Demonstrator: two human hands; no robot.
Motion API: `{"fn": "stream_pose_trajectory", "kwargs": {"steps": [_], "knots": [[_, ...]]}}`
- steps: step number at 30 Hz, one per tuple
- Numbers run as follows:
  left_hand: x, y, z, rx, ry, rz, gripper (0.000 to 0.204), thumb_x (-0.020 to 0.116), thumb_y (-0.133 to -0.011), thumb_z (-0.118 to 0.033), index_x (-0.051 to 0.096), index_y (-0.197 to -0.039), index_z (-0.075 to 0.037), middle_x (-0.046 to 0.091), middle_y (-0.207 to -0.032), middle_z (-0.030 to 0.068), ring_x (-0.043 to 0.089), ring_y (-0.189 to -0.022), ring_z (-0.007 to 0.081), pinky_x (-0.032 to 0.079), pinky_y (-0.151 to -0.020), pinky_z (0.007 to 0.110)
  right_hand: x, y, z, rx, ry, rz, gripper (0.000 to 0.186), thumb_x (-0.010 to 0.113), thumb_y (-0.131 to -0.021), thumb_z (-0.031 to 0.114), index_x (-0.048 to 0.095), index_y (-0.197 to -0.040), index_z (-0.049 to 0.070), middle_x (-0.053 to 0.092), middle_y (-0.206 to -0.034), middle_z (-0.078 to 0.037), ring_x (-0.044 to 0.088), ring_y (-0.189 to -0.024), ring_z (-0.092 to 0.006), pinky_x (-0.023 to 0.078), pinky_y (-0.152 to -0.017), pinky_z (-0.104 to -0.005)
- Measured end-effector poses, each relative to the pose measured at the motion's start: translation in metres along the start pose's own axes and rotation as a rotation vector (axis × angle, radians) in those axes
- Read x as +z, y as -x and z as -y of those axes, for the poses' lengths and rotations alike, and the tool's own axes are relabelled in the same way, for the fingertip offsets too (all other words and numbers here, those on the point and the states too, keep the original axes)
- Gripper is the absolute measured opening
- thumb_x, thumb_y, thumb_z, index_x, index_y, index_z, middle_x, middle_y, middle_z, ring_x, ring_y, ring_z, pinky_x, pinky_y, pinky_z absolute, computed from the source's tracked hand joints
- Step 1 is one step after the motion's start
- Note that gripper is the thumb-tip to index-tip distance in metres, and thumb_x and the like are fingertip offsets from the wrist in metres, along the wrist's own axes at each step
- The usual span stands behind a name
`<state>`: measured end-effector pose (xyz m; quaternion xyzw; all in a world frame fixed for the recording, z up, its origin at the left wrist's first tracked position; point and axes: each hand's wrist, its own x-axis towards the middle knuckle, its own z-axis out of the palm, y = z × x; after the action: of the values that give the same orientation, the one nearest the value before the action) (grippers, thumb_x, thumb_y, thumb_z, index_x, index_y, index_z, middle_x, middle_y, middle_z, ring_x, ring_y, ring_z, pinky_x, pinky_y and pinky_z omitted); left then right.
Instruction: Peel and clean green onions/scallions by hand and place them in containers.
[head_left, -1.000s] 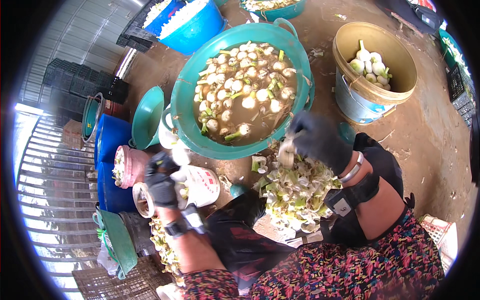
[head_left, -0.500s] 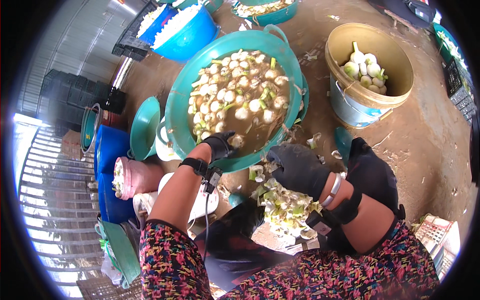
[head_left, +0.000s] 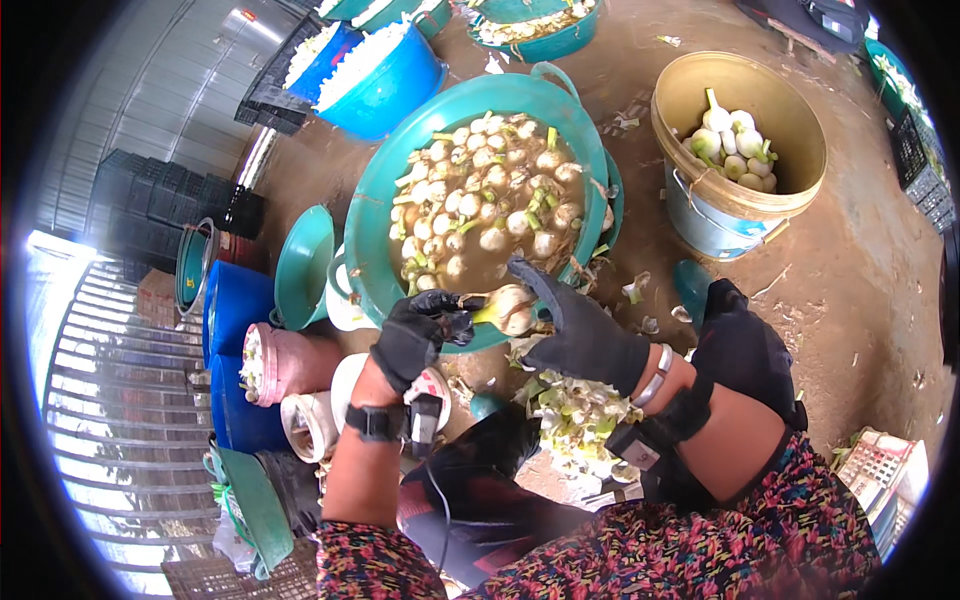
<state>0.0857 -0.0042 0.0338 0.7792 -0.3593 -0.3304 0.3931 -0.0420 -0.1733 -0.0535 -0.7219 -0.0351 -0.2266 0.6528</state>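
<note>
Left hand (head_left: 408, 338), black-gloved, a dark strap at the wrist; fingers closed narrow on the green stem end of one bulb; bulb (head_left: 512, 310), pale with a brownish, soiled skin, lying roughly level between the two hands, above the near rim of a large green tub, stem toward the left, root end toward the right; right hand (head_left: 592, 338), likewise black-gloved, thumb and fingers parted wide about the root end; whether it touches the bulb cannot be told; silver bracelet (head_left: 655, 376) at the right wrist; large green tub (head_left: 375, 225), round, with loop handles, holding muddy brown water; bulbs in the water (head_left: 480, 190), many, whitish, with short green stems; heap of peelings (head_left: 585, 425), white, green and tan, below the right hand; tall bucket (head_left: 705, 220), bluish-white outside, yellowish inside, to the right of the tub; bulbs in the bucket (head_left: 735, 145), cleaner and whiter, green-tinged; green basin (head_left: 303, 260), smaller, just beside the tub at left; pink bucket (head_left: 305, 365), near the left forearm, pale pieces at its mouth; blue tub (head_left: 385, 100), beyond the large tub, filled with white pieces; black crates (head_left: 150, 205), stacked by the wall at far left; red-and-white basket (head_left: 880, 462), at lower right, beside the patterned sleeve (head_left: 750, 510).
</note>
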Motion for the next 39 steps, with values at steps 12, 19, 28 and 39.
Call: {"fn": "stream_pose_trajectory", "kwargs": {"steps": [12,19,28,39], "knots": [[0.082,0.031,0.019,0.013,0.468,-0.522,0.041,0.058,-0.084,-0.032,0.053,-0.112,-0.003,0.05,-0.072,-0.0046,0.042,-0.057,0.0032,0.034,-0.048,0.018,0.02,0.011,0.026,0.089,-0.23,-0.014,0.055,0.059,-0.068,0.001,0.044,-0.121,-0.002,0.053,-0.112,-0.012,0.052,-0.1,-0.0142,0.046,-0.083,-0.0261],[0.077,0.033,0.016,-0.052,0.488,-0.49,0.032,0.057,-0.086,-0.019,0.054,-0.11,0.003,0.06,-0.097,0.0055,0.056,-0.083,0.01,0.045,-0.072,0.023,0.016,0.012,0.014,0.301,-0.549,0.015,0.053,0.061,-0.07,0.002,0.043,-0.12,-0.003,0.052,-0.109,-0.009,0.052,-0.098,-0.0129,0.047,-0.081,-0.0259],[0.081,0.027,0.023,0.044,0.336,-0.51,0.035,0.052,-0.088,-0.031,0.058,-0.108,-0.002,0.049,-0.065,-0.0053,0.038,-0.05,0.0009,0.029,-0.043,0.018,0.015,0.012,0.024,0.423,-0.814,-0.006,0.051,0.059,-0.071,-0.002,0.043,-0.119,-0.006,0.052,-0.109,-0.011,0.053,-0.097,-0.0135,0.047,-0.082,-0.0258],[0.073,0.035,0.041,0.23,0.061,-0.58,0.015,0.056,-0.08,-0.001,0.061,-0.094,0.0,0.062,-0.086,0.0062,0.057,-0.072,0.0134,0.046,-0.066,0.026,0.011,0.011,0.021,0.812,-1.104,0.202,0.028,0.055,-0.081,0.017,0.051,-0.103,-0.002,0.057,-0.091,-0.008,0.058,-0.078,-0.0162,0.051,-0.07,-0.0288]]}}
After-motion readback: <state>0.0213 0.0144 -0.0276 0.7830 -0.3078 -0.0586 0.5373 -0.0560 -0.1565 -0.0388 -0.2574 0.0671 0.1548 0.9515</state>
